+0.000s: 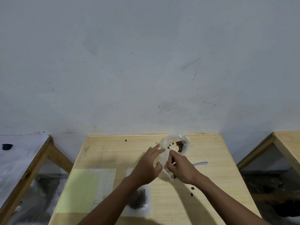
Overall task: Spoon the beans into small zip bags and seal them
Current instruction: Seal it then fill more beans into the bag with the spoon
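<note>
A small clear zip bag (164, 161) is held up between both hands above the wooden table (105, 153). My right hand (181, 168) pinches its near edge with curled fingers. My left hand (148, 166) touches the bag's left side, fingers fairly straight, thumb bent toward it. Behind them lies a crumpled clear bag of dark beans (179, 146) near the table's far edge. A white spoon (201, 163) lies on the table to the right of my right hand. A filled zip bag of beans (138, 199) lies flat under my left forearm.
A stack of empty zip bags on a pale yellow sheet (86, 189) lies at the front left. Loose beans (192, 191) are scattered by my right forearm, one more (125, 140) at the far edge. Other tables stand left (24, 159) and right (287, 143).
</note>
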